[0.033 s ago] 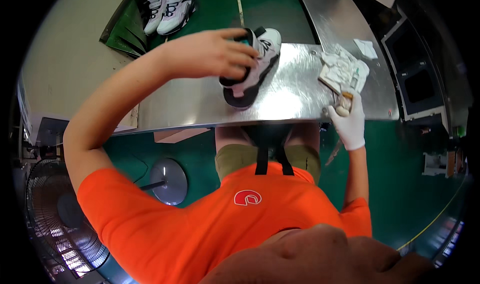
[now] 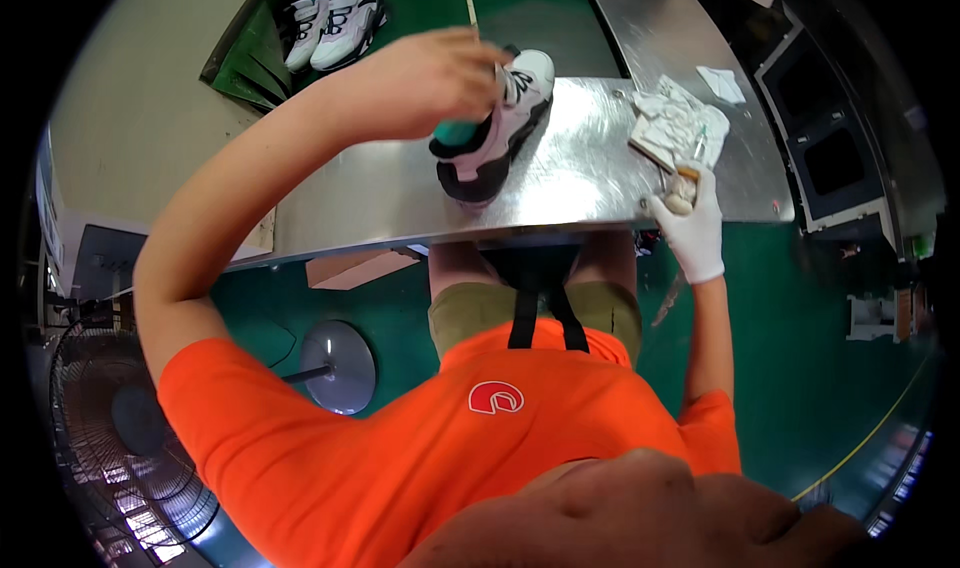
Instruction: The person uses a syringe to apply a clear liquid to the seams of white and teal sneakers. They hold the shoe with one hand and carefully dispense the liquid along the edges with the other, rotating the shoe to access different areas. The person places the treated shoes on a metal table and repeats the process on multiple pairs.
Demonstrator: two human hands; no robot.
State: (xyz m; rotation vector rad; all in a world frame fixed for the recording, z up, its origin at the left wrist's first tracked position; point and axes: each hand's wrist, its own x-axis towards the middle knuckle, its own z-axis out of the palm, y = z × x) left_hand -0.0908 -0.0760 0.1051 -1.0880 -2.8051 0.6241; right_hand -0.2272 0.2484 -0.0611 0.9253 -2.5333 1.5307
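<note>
White shoe (image 2: 508, 140) is resting on desk (image 2: 585, 183), toe at its far edge | left hand (image 2: 450, 83) is shifting farward, now baring teal opening (image 2: 456, 134); grip: cannot tell | right hand (image 2: 694, 220) is grasping tan object (image 2: 681, 196) at desk's near edge

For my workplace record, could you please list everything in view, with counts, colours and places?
Metal bench: 1, silver, centre
Surface: 1, green, beyond bench
Shoe: 1, white, pink, black, upper centre
Paired shoes: 2, white with teal, upper left
Crumpled cloth: count unclear, white, bench's right
Scrap: 1, white, beyond cloth
Held object: 1, brown and pale, below cloth
Fan: 1, dark, lower left
Round base: 1, grey, left
Box: 1, tan, below bench
Cabinets: count unclear, dark, right
Shirt: 1, orange, bottom
Shorts: 1, olive, centre
Left hand: 1, bare, at shoe
Right hand: 1, white glove, holding object
</note>
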